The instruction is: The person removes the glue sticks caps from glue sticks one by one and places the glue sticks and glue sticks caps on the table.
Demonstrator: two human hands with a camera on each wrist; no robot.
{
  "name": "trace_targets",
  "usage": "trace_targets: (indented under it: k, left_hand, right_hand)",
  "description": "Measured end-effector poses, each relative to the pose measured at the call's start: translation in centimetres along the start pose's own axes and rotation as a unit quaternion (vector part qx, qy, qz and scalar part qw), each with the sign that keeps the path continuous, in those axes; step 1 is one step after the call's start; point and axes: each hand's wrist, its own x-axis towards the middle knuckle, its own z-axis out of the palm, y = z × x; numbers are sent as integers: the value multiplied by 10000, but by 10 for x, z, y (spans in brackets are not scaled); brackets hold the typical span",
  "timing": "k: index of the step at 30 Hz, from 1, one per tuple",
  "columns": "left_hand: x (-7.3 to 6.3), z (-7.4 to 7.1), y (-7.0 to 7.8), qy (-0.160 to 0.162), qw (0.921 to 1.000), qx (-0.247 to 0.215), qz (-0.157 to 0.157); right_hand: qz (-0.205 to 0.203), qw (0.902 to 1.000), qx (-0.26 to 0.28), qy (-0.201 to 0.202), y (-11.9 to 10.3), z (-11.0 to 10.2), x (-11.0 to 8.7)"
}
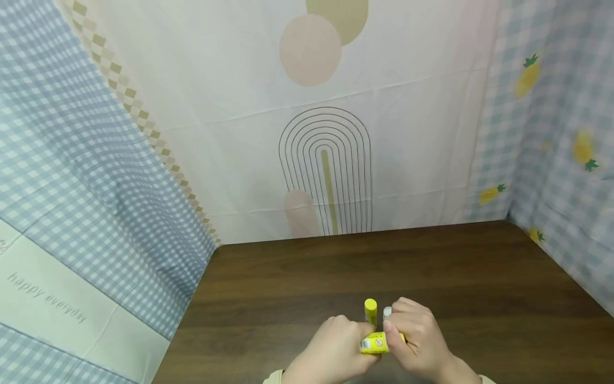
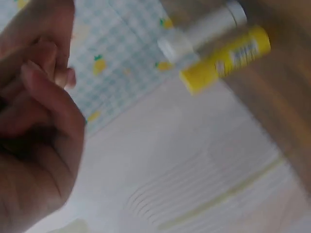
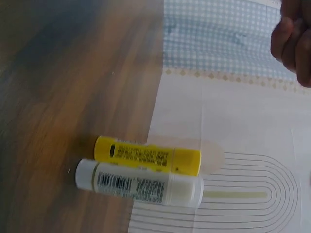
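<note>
A yellow glue stick [image 1: 376,343] lies sideways between my two hands, low in the head view. My left hand [image 1: 336,346] curls round its left part, and the printed label shows between the hands. At the other end my right hand [image 1: 418,337] grips it, thumb laid along the barrel. Just beyond the hands, a second yellow glue stick [image 3: 146,156] stands upright on the table. Close beside it stands a white glue stick [image 3: 138,183] with a barcode, partly hidden behind my right hand in the head view.
The dark wooden table [image 1: 288,277] reaches back to a pale cloth [image 1: 230,160] printed with arches and circles. Blue checked cloth [image 1: 120,160] hangs along the left side, and checked cloth with pineapples [image 1: 556,160] along the right.
</note>
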Motion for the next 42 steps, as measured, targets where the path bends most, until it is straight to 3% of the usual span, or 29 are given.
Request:
trace_targets:
  k: [3,5,7,10,12,14,20,23,27,29,34,37,42]
  left_hand:
    - [-4,-3,-5,579,9933,991,109]
    - [-5,-6,-9,834,9845,1535,183]
    - [-5,-9,-13,868,9762,1970,251]
    - [-7,-10,-16,820,9623,2553,455]
    - [-9,-8,-16,817,9550,2786,607]
    - [-11,-7,-15,887,9496,2911,745]
    - [-15,-7,-12,1156,9348,3186,1067]
    - [-16,-7,-12,1150,9282,3327,1206]
    - [-20,-4,-11,948,9269,3407,1252]
    - [-22,-3,-12,801,9274,3462,1167]
    - [-22,2,-15,768,9320,3400,992]
    - [-22,7,-18,791,9428,3087,976]
    - [-23,14,-23,619,9599,2577,911]
  right_hand:
    - [1052,9900,-270,-904,-5,-9,-14]
    - [1677,9713,-329,-1655,-9,-16,-19]
    - [2142,9473,-166,-2376,-11,-23,-19]
    - [2359,9193,-1,-3150,-12,-31,-14]
    - [2314,9123,-9,-3378,-12,-33,-10]
    - [2232,9119,-102,-3444,-13,-32,-6]
    - [2495,9116,-247,-3258,-13,-31,4]
    - [2701,8993,-110,-3439,-11,-32,10]
    - [2994,8606,264,-4111,-9,-33,15]
    - [2988,8526,197,-4283,-8,-32,16]
    - [2608,8651,-639,-4237,-12,-25,11]
    - [2379,8678,-1104,-4221,-16,-22,6]
    - [2290,8709,-1271,-4158,-20,-17,-4]
